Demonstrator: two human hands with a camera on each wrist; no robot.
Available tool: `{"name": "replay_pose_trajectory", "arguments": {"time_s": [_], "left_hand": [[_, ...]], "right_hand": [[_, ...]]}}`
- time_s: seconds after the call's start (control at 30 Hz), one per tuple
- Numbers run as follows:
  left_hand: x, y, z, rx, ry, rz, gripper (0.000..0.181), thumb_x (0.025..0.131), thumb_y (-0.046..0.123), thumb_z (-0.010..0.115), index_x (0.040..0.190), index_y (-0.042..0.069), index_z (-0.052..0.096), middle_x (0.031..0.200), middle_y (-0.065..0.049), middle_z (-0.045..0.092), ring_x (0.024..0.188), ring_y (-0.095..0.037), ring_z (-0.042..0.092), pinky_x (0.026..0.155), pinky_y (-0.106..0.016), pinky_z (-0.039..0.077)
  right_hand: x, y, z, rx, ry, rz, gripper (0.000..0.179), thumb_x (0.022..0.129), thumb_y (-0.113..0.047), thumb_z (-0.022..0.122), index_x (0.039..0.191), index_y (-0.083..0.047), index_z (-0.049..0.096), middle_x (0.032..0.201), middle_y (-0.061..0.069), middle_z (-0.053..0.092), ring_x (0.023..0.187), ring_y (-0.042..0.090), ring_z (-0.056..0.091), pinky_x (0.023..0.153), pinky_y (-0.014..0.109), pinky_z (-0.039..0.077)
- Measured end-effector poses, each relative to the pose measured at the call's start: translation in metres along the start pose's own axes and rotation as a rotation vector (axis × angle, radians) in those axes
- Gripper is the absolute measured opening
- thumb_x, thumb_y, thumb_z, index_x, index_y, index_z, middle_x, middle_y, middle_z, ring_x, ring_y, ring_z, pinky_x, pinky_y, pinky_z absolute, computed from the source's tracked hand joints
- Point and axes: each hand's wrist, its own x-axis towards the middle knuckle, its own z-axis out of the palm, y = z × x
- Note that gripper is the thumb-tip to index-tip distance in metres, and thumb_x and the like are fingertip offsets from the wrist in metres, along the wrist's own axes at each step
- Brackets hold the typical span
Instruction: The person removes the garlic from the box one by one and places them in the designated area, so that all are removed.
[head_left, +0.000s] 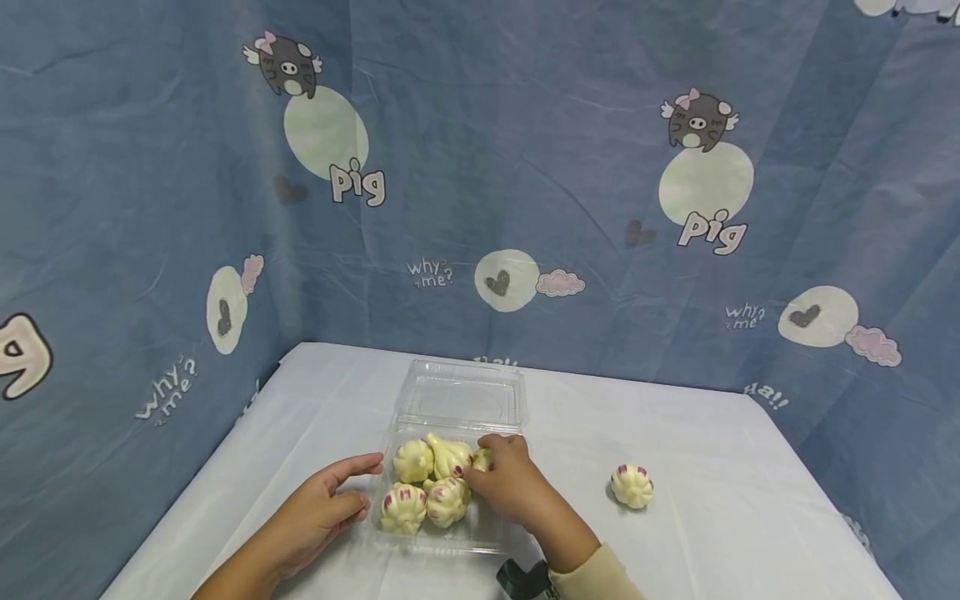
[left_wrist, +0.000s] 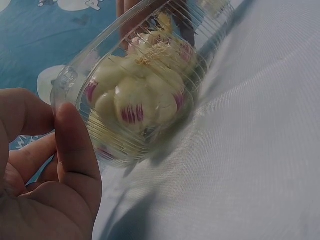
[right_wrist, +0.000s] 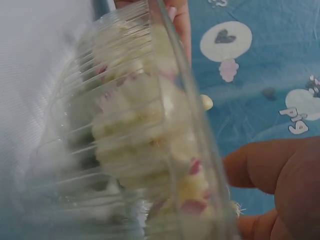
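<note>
A clear plastic box [head_left: 420,533] sits on the white table [head_left: 697,433], its hinged lid [head_left: 465,398] standing open at the far side. Inside lie several pale garlic bulbs [head_left: 403,508] with purple streaks, packed close together.

The left hand [head_left: 318,510] rests on the table against the box's left wall, fingers straight and relaxed. The left wrist view shows the thumb [left_wrist: 75,150] touching the ribbed wall of the box [left_wrist: 150,95] — the fingers do not curl round it. The bulbs [left_wrist: 142,100] show through the plastic.

The right hand [head_left: 510,479] reaches into the box from the right, fingers bent down over a bulb [head_left: 482,458] at the right side of the pile. The head view suggests a pinch on this bulb, but the fingertips hide the contact. The right wrist view shows the fingers [right_wrist: 280,170] just beside the box rim [right_wrist: 190,100], blurred.

The hands stand apart — the box lies between them.

One more bulb [head_left: 632,485] lies alone on the table, well apart to the right of the box and the right hand.
</note>
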Motion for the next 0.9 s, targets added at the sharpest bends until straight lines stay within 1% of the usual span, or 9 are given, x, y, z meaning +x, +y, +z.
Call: {"name": "replay_pose_trajectory", "arguments": {"time_s": [0.13,0.3,0.5,0.57,0.63,0.73,0.9], "left_hand": [[0.0,-0.001,0.0,-0.006,-0.011,0.01,0.069,0.099,0.004,0.062,0.162,-0.001,0.032,0.161,-0.023,0.03,0.079,-0.009,0.055,0.072,-0.024,0.053],[0.0,-0.002,0.0,-0.008,-0.008,0.0,0.07,0.099,0.005,0.063,0.162,0.0,0.032,0.162,-0.023,0.03,0.072,-0.007,0.052,0.073,-0.025,0.054],[0.002,-0.002,0.0,-0.004,-0.004,-0.006,0.07,0.098,0.004,0.063,0.161,0.001,0.034,0.161,-0.022,0.03,0.069,-0.006,0.049,0.076,-0.026,0.056],[0.002,-0.003,-0.001,-0.001,-0.009,-0.001,0.07,0.098,0.004,0.062,0.161,0.0,0.034,0.161,-0.023,0.03,0.069,-0.006,0.049,0.077,-0.026,0.056],[0.002,-0.002,-0.001,-0.003,-0.01,0.002,0.07,0.098,0.003,0.062,0.161,0.0,0.034,0.161,-0.023,0.03,0.07,-0.005,0.049,0.077,-0.025,0.056],[0.001,-0.002,0.0,-0.008,-0.011,0.006,0.07,0.098,0.003,0.062,0.161,-0.001,0.033,0.161,-0.023,0.03,0.072,-0.005,0.05,0.077,-0.025,0.056],[0.0,-0.001,0.001,-0.011,-0.007,0.007,0.07,0.098,0.002,0.062,0.161,-0.001,0.032,0.161,-0.023,0.03,0.074,-0.006,0.051,0.075,-0.024,0.055]], "right_hand": [[0.0,0.001,0.003,-0.029,0.023,-0.003,0.057,0.086,-0.017,0.076,0.135,0.005,0.06,0.131,0.03,0.047,0.108,0.036,0.058,0.092,0.055,0.054],[-0.002,-0.001,0.004,-0.065,0.069,-0.029,0.058,0.083,-0.013,0.078,0.135,0.005,0.058,0.13,0.03,0.046,0.109,0.038,0.06,0.092,0.056,0.055],[-0.005,-0.004,-0.001,-0.08,0.116,-0.052,0.058,0.082,-0.014,0.081,0.133,0.002,0.058,0.129,0.029,0.05,0.103,0.033,0.06,0.086,0.049,0.055],[-0.004,-0.004,-0.004,-0.082,0.126,-0.06,0.059,0.081,-0.014,0.082,0.132,0.002,0.058,0.126,0.027,0.053,0.1,0.03,0.059,0.082,0.045,0.054],[-0.003,-0.003,-0.005,-0.078,0.136,-0.067,0.058,0.079,-0.013,0.084,0.13,0.002,0.059,0.12,0.024,0.057,0.096,0.027,0.057,0.078,0.041,0.053],[-0.001,-0.002,-0.007,-0.069,0.152,-0.075,0.056,0.078,-0.011,0.084,0.127,0.001,0.06,0.111,0.018,0.06,0.092,0.023,0.056,0.075,0.036,0.052],[0.0,0.0,-0.01,-0.039,0.148,-0.083,0.053,0.079,-0.007,0.082,0.127,0.002,0.061,0.105,0.014,0.061,0.089,0.022,0.057,0.073,0.034,0.052]]}}
